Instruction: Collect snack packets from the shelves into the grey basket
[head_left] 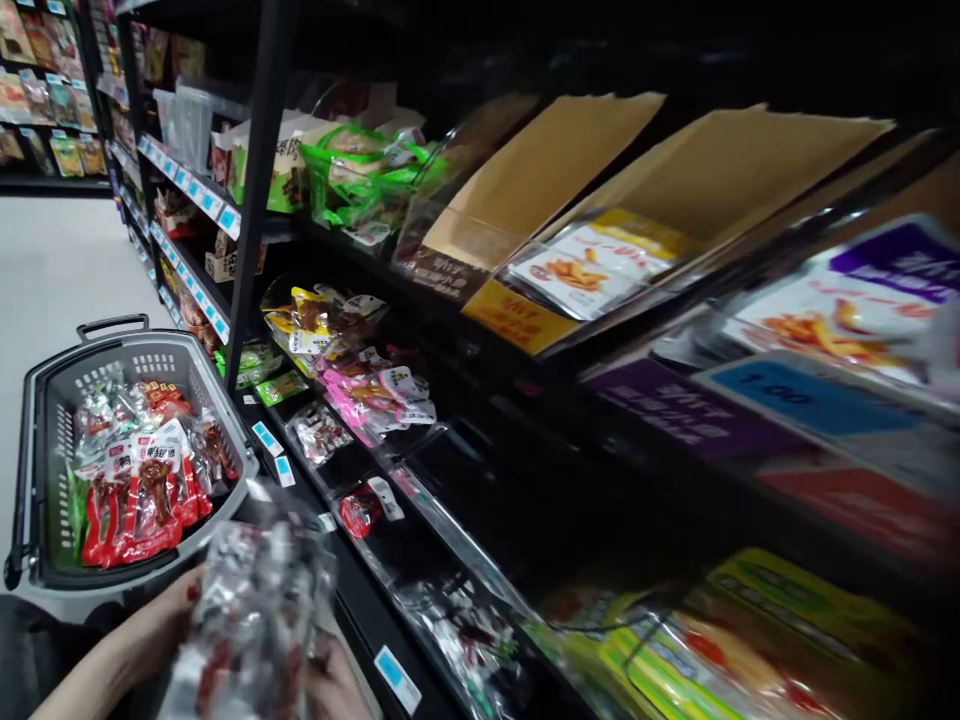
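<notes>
Shiny clear packaging [255,590], motion-blurred, gripped by left hand [166,618] and right hand [334,678], just outside front edge of lower shelf [356,595], by near right corner of grey basket [247,468]. Red-and-white packets [154,490] toward basket's near end. Price tag [397,680] along shelf edge.

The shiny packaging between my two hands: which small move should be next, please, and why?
Perhaps move the shiny packaging toward the basket: the left hand and right hand hold it between them, and the open basket, with red packs inside, stands close by on the left.
</notes>
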